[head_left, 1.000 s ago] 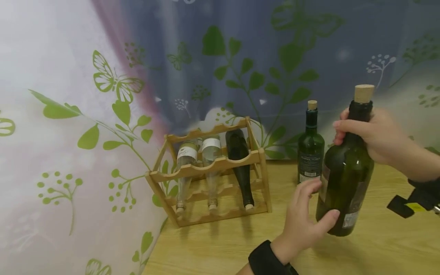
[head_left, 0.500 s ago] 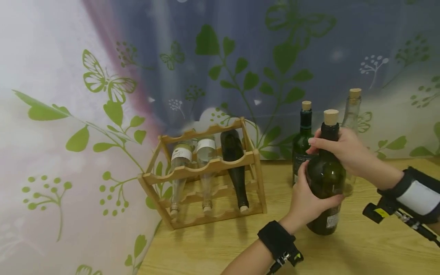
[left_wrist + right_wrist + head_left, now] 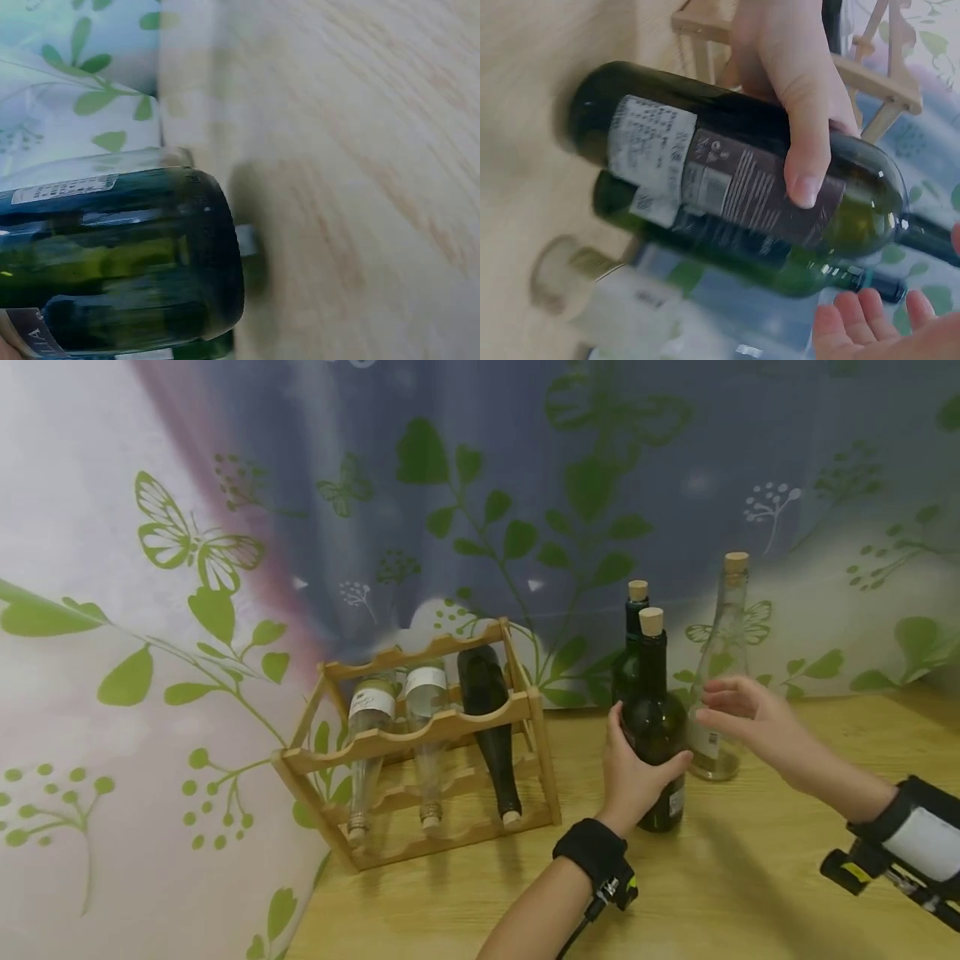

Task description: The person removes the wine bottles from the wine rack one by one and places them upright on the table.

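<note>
A dark green wine bottle (image 3: 654,722) with a cork stands nearly upright in my left hand (image 3: 628,781). That hand grips its body, the thumb lying across the back label in the right wrist view. In the left wrist view the bottle (image 3: 120,262) has its base close over the table; whether it touches, I cannot tell. My right hand (image 3: 753,722) is off the bottle, to the right of it, with loose fingers holding nothing. A green bottle (image 3: 627,677) stands partly hidden behind the gripped one. Behind my right hand is a clear corked bottle (image 3: 726,647).
At the left a wooden wine rack (image 3: 420,739) holds two clear bottles and a dark bottle (image 3: 491,735), necks tilted down toward the front. A patterned curtain (image 3: 480,527) hangs behind the wooden table (image 3: 465,910).
My left hand has closed round the bottle's body. The bottle has moved back toward the green one. My right hand has let go of its neck and drawn off to the right.
</note>
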Tool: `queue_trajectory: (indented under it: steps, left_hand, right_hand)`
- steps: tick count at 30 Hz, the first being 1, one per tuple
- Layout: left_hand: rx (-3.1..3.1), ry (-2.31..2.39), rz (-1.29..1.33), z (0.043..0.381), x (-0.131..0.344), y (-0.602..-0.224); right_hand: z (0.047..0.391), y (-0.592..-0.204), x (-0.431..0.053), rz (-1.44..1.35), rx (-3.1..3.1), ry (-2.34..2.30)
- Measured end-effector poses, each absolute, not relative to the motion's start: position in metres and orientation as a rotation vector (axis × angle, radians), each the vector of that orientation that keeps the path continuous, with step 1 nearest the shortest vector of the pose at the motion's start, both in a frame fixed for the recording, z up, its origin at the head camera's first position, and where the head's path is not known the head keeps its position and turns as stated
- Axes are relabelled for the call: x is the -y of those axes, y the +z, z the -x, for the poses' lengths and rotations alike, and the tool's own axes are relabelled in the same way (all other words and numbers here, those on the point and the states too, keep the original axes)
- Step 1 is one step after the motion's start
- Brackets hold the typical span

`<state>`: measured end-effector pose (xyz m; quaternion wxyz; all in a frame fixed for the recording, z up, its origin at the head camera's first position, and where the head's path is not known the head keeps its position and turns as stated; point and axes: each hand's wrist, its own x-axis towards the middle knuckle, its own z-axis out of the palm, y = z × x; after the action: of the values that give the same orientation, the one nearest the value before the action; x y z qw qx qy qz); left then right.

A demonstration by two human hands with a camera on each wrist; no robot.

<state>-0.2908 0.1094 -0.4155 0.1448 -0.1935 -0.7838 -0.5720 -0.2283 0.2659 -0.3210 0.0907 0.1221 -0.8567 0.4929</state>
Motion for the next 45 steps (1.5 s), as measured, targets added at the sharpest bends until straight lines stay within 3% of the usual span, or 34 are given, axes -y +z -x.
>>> queue_trajectory:
  steps: [10,21,28,36,45]
  left_hand:
    - [2.259,-1.652,0.499,0.305,-0.117,-0.43]
    - [2.351,-1.542,0.525,0.303,-0.11,-0.431]
    - [2.177,-1.477,0.549,0.274,-0.092,-0.412]
    - [1.86,-1.092,0.89,0.239,-0.057,-0.357]
    - [1.672,-0.766,1.028,0.205,-0.022,-0.354]
  right_hand:
    - [0.207,-0.356,-0.297,-0.397,2.641,1.545]
    - [0.203,-0.378,-0.294,-0.664,2.593,1.63]
    - [0.206,-0.384,-0.281,-0.767,2.529,1.54]
    - [0.215,-0.379,-0.252,-0.801,2.446,1.413]
    - [0.226,-0.375,-0.191,-1.002,2.186,0.806]
